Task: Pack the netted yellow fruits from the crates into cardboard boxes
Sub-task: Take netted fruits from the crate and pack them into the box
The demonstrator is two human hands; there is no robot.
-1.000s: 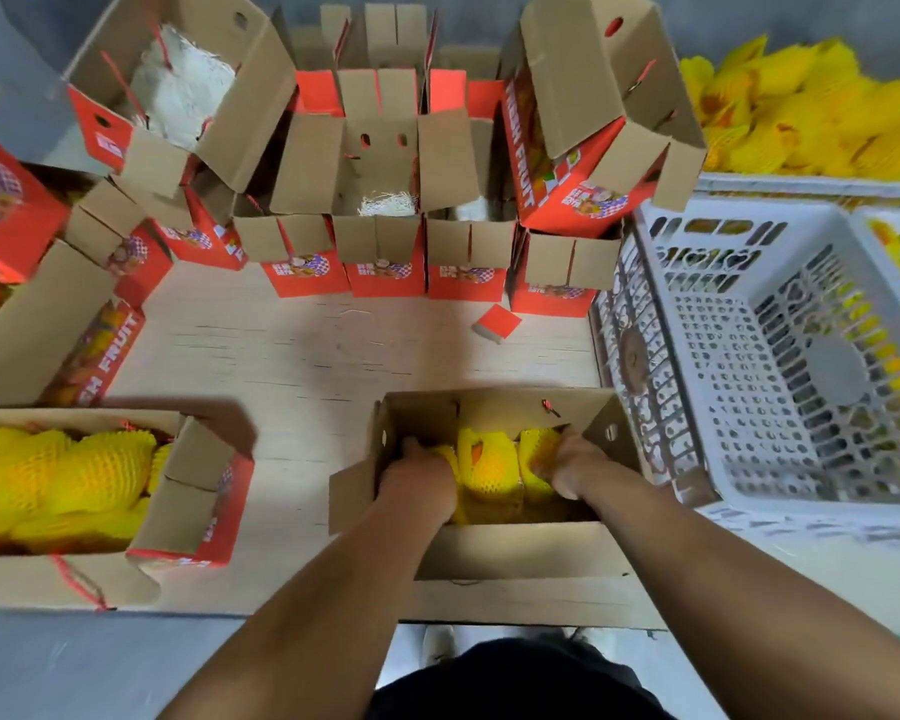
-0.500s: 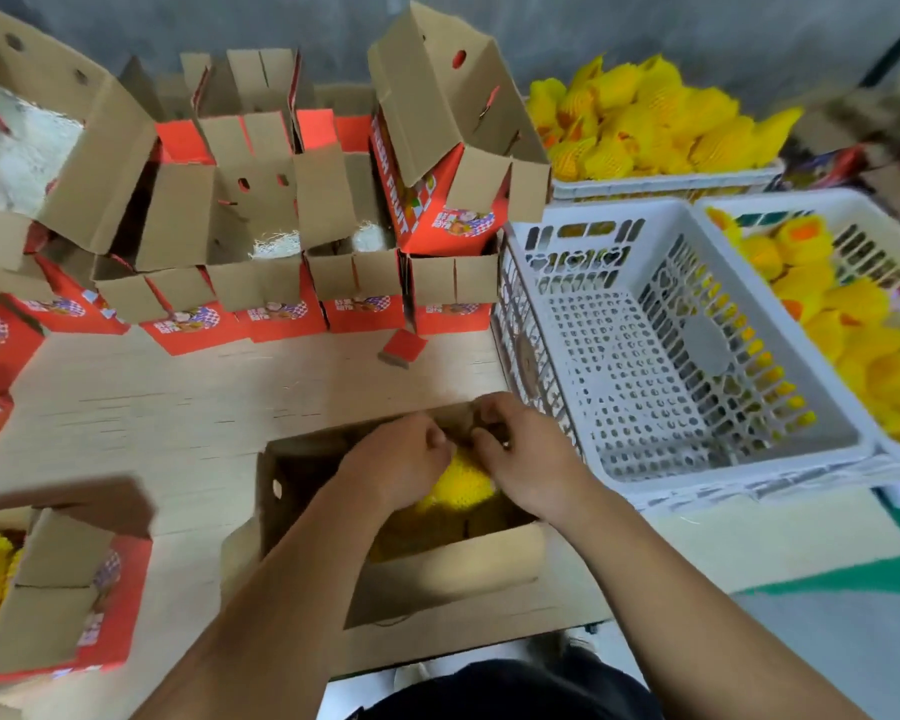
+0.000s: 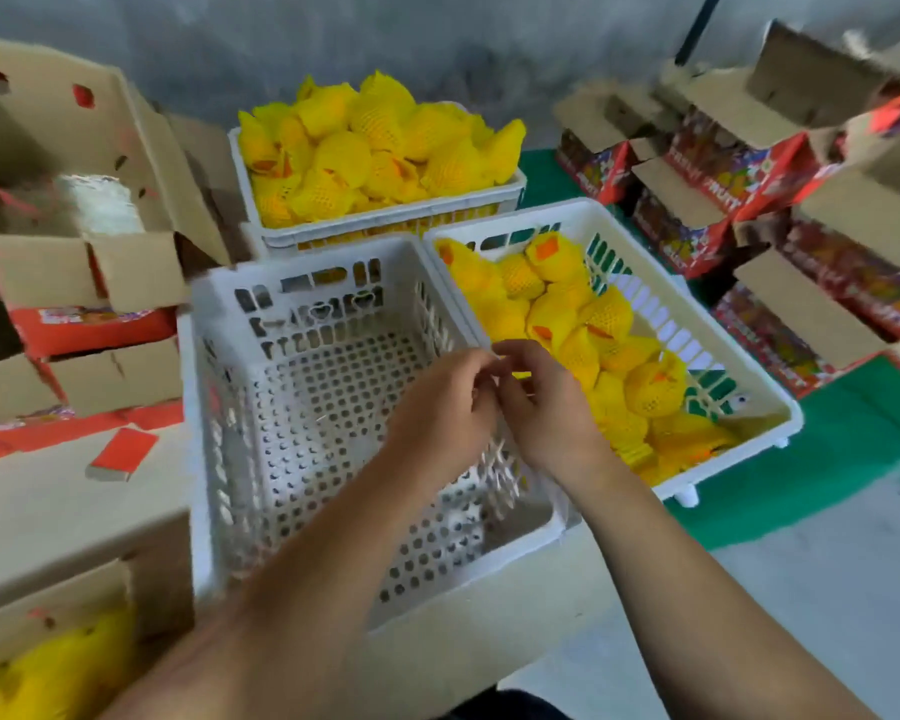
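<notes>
The fingers of both hands meet in mid-air, tips curled toward each other above the shared edge of two white crates; they seem to pinch something very small between them, but it is too blurred to tell what, or whether anything is held at all. The left hand hovers over the empty crate, whose perforated floor and slotted walls show bare, and the right hand sits just beside it, above the near rim of the right crate. That crate holds a loose heap of netted yellow fruits — some with orange patches showing through the mesh. Behind both stands a third crate, piled above its rim with more of the same fruit. At the lower left corner an open cardboard box on the desk shows yellow fruit inside. Further left, empty red-and-brown boxes are stacked with flaps up, and a small red card piece lies on the desk near them. To the right, more red printed boxes stand on a green floor mat.
</notes>
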